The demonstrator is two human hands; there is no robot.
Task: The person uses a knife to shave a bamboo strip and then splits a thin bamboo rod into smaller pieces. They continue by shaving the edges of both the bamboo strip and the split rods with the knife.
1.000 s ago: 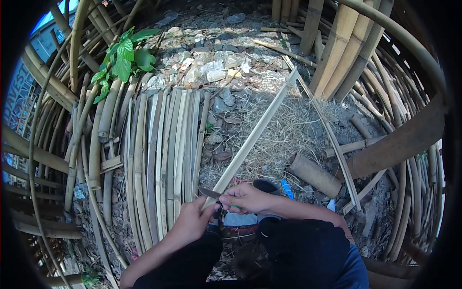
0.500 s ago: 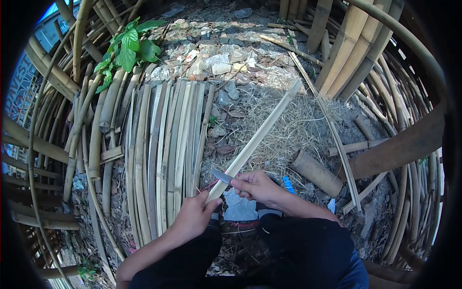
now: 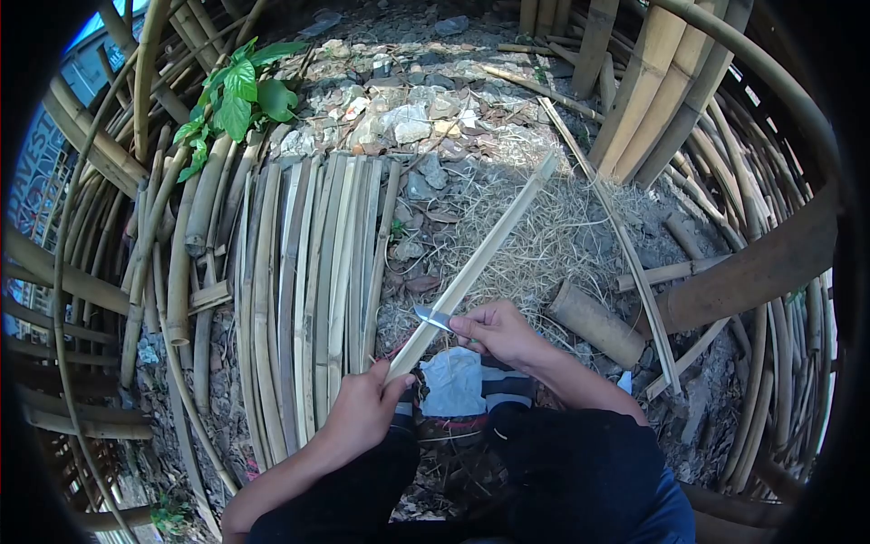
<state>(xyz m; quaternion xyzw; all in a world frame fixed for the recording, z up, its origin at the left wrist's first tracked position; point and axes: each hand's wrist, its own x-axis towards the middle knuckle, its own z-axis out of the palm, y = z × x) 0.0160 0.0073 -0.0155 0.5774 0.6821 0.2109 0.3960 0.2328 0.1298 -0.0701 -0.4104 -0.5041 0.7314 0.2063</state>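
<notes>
A long split bamboo strip (image 3: 489, 240) slants from my lap up and away to the right. My left hand (image 3: 362, 403) is closed around its near end. In my right hand (image 3: 498, 334) is a knife (image 3: 434, 317), its handle hidden by my fingers. The blade lies across the strip a little above my left hand and touches it. Beneath the hands, a pale cloth or sheet (image 3: 452, 383) lies between my feet.
On the left lies a row of split bamboo strips (image 3: 313, 272). Curly shavings (image 3: 535, 245) cover the ground ahead. A short bamboo tube (image 3: 594, 324) and a long thin strip (image 3: 625, 245) lie to the right. Upright bamboo poles (image 3: 652, 100) and a leafy plant (image 3: 240, 91) stand farther off.
My right hand and the knife have moved up along the strip, away from my left hand. The strip's far end has shifted slightly left.
</notes>
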